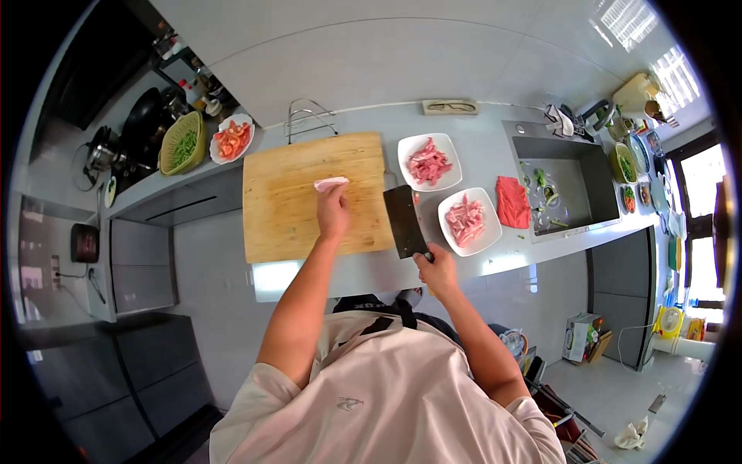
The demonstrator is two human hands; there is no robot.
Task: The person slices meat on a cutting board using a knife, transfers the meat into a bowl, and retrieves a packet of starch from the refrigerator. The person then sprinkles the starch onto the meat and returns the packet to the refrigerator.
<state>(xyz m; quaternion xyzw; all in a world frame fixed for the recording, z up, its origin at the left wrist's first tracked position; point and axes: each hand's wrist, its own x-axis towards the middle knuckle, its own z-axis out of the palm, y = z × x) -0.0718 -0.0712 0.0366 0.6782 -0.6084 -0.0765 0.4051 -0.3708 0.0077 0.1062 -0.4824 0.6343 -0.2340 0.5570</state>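
A wooden cutting board [286,213] lies on the counter in front of me. My left hand [333,214] is over its middle, fingers closed on a small pale pink piece of meat [330,184]. In my right hand [437,271] is the handle of a cleaver [403,222]. Its dark, broad blade is just past the board's right edge, beside the white bowls. One white bowl [405,148] has redder meat strips [430,162] in it; the nearer white bowl [493,224] contains paler meat strips [465,220].
A red cloth [512,203] lies between the bowls and the sink [610,193], which has green scraps in it. Behind the board stands a wire rack [311,120]. To the left are a plate of cut tomatoes [233,141] and a green basket [183,144] with green vegetable pieces.
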